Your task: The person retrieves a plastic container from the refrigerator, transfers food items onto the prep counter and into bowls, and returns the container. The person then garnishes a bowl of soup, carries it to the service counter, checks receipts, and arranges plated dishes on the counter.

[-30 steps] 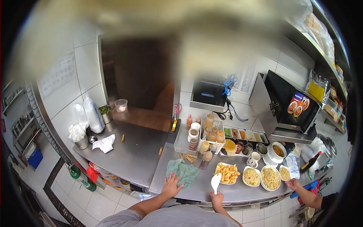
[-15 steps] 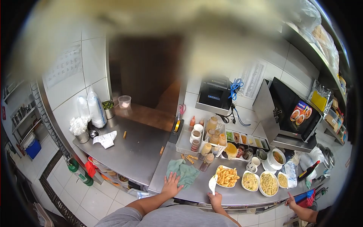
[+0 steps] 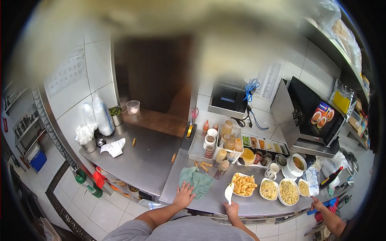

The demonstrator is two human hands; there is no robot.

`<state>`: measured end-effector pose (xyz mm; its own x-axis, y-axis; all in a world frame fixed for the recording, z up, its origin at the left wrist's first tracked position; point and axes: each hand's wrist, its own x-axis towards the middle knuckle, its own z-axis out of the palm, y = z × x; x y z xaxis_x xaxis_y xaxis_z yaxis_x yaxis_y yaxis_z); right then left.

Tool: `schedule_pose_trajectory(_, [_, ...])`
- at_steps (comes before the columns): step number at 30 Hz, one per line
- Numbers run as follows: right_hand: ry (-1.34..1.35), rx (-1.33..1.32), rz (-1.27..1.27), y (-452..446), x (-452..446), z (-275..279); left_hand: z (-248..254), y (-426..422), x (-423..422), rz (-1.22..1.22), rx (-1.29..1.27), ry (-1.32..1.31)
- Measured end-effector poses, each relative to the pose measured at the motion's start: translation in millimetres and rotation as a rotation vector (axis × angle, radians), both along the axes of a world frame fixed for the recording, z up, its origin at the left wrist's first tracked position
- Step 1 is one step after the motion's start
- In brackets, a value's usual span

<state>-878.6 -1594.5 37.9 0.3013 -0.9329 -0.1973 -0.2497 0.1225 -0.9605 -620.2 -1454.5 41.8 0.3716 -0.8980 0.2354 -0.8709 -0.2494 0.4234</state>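
My left hand lies with its fingers spread on the edge of a crumpled green cloth on the steel counter. My right hand is closed round the handle of a white spoon, whose upper end leans at the left rim of a bowl of fries in pale sauce. Right of it stand three white bowls: a square bowl of rice, a larger round bowl of rice and a small bowl of rice.
Behind the bowls are sauce bottles, a white basket, a topping tray and a soup bowl. Clothespins lie near the cloth. At far right, another person's hand reaches toward the counter edge. Receipts lie at left.
The other person's hand has moved up, closer to the small bowl at the counter edge. The view has shifted slightly. My hands keep nearly the same places.
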Motion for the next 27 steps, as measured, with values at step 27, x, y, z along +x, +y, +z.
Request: schedule_pose_trajectory(27, [0.031, -0.054, 0.024, -1, 2, -4, -9, 3, 2, -0.011, -0.238, 0.007])
